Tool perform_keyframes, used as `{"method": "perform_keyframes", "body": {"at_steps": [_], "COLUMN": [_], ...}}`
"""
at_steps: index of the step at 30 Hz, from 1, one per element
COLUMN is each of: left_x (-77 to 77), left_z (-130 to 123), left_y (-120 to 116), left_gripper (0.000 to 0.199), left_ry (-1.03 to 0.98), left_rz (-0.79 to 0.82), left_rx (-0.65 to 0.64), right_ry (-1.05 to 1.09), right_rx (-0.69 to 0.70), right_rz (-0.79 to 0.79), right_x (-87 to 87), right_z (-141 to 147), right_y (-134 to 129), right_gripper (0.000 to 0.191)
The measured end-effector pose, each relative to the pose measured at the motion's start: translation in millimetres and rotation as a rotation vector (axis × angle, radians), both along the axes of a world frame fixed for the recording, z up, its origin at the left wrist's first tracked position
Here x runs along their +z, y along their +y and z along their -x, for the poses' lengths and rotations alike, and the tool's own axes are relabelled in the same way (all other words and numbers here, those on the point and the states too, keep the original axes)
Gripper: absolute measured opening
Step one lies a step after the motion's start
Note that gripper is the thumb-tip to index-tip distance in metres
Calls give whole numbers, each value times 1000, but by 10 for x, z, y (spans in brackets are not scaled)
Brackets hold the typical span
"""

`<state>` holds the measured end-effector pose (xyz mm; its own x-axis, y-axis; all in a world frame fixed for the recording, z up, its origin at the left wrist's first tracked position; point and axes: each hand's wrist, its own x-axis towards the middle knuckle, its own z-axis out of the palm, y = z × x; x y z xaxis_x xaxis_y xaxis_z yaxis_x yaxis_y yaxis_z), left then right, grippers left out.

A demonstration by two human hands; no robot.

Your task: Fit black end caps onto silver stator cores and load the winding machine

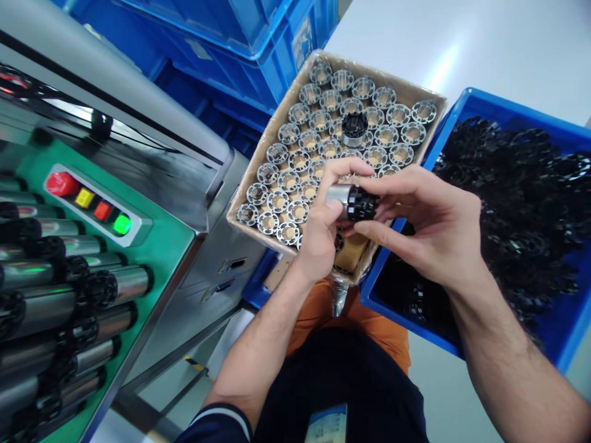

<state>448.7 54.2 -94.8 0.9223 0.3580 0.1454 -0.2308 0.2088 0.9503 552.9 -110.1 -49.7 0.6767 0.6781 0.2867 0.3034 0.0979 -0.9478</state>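
My left hand (318, 231) is closed around a short silver metal cylinder (339, 195), held on its side above the carton. A black plastic end piece (362, 203) with slots sits at the cylinder's right end. Thumb and fingers of my right hand (434, 221) pinch about this black piece; some fingertips are hidden. Below lies a cardboard carton (265, 144) lined with clear film, holding rows of upright metal cylinders (289, 180). Among them, one cylinder topped with a black end piece (354, 128) stands higher than the others.
A blue bin (471, 101) heaped with black plastic parts (517, 184) is on the right. At left, a green machine bed (170, 246) carries several finished-looking cylinders beside a button panel (99, 206). Blue crates (240, 74) stand behind; a white tabletop (401, 43) extends at upper right.
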Motion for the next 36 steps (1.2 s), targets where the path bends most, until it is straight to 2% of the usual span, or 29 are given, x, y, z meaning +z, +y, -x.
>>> {"method": "perform_keyframes", "body": {"at_steps": [4, 9, 12, 14, 18, 21, 23, 25, 27, 30, 33, 36], "left_x": [51, 46, 51, 68, 127, 176, 201, 215, 213, 161, 67, 9], "left_z": [6, 15, 33, 27, -66, -140, -151, -133, -104, -77, -71, -56], "left_y": [-33, -51, -65, -78, -92, -84, -68, -46, -25, -23, -56, -80], "left_gripper": [53, 49, 46, 55, 88, 86, 77, 58, 41, 50, 69, 77], "left_ry": [-37, -63, -57, -8, 2, -72, -52, -23, 23, 112, 83, 40], "left_rz": [106, -4, 21, 51, 172, 271, 291, 320, 364, 288, 123, 113], "left_rx": [-15, 24, 12, 24, 203, 372, 407, 365, 244, 92, 110, 118], "right_ry": [-78, 9, -78, -57, 65, 85, 91, 96, 105, 108, 69, 10], "right_rx": [-9, 17, 21, 7, -48, -57, -61, -59, -53, -64, -93, -104], "right_rz": [40, 37, 58, 61, -48, -113, -115, -104, -98, -83, -43, 13], "right_x": [31, 41, 35, 34, 35, 34, 31, 31, 38, 59, 74, 64], "right_z": [-12, -43, -44, -30, 20, 55, 71, 80, 79, 64, 41, 17], "right_y": [-12, -30, -29, -18, 19, 41, 52, 62, 67, 56, 23, -8], "right_gripper": [44, 44, 42, 41, 48, 49, 47, 49, 50, 46, 47, 46]}}
